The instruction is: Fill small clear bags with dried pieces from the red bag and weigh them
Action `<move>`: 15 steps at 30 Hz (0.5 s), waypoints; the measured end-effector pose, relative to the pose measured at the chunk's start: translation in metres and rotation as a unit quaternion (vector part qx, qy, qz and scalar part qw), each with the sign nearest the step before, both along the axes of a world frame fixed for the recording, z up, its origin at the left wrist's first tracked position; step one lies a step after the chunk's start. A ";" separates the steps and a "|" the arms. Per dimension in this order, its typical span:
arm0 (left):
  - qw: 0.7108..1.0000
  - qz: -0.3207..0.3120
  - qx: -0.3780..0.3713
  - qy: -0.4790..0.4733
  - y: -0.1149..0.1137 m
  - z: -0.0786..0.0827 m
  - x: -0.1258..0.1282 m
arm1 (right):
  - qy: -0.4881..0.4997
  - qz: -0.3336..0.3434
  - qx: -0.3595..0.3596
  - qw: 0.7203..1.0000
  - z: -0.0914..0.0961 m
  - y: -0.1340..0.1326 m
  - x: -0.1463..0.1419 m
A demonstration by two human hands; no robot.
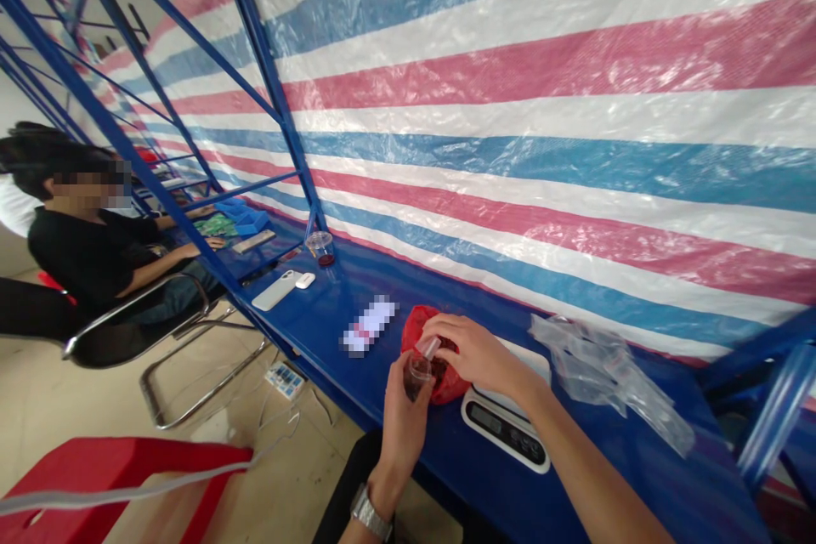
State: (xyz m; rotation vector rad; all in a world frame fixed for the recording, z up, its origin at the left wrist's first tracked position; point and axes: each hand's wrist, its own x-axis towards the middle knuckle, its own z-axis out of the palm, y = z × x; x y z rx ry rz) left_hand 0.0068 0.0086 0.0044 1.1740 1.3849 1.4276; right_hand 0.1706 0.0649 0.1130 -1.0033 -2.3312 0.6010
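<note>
My left hand (405, 416) is wrapped round a small clear container (418, 372), held upright or slightly tilted. Just above its mouth, a small clear, whitish plastic piece (431, 348) sits in the fingers of my right hand (468, 347); its exact kind is too small to make out. Both hands are over a red plastic bag (417, 322), which lies open with dark reddish-brown bits (449, 347) inside. Right beside the bag is a white kitchen scale (505, 431), partly covered by my right hand and forearm.
Clear plastic bags (592, 365) lie to the right on the blue table (637, 476). Leftward are a phone with a blurred screen (369, 325), a white phone (276, 290), a white case (305, 280) and a clear cup (320, 249). Another person (95, 246) sits further left, beyond blue metal posts.
</note>
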 end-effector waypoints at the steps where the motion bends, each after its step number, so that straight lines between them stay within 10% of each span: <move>1: 1.000 0.007 -0.001 0.001 0.000 0.001 -0.001 | 0.004 -0.015 0.001 1.000 0.001 0.001 0.003; 9: 0.993 0.070 -0.038 0.083 -0.014 0.005 -0.017 | -0.109 -0.052 -0.051 0.991 -0.022 0.012 0.020; 15: 0.996 -0.027 -0.083 0.024 -0.022 0.003 -0.004 | -0.191 -0.058 -0.055 0.978 -0.038 0.014 0.005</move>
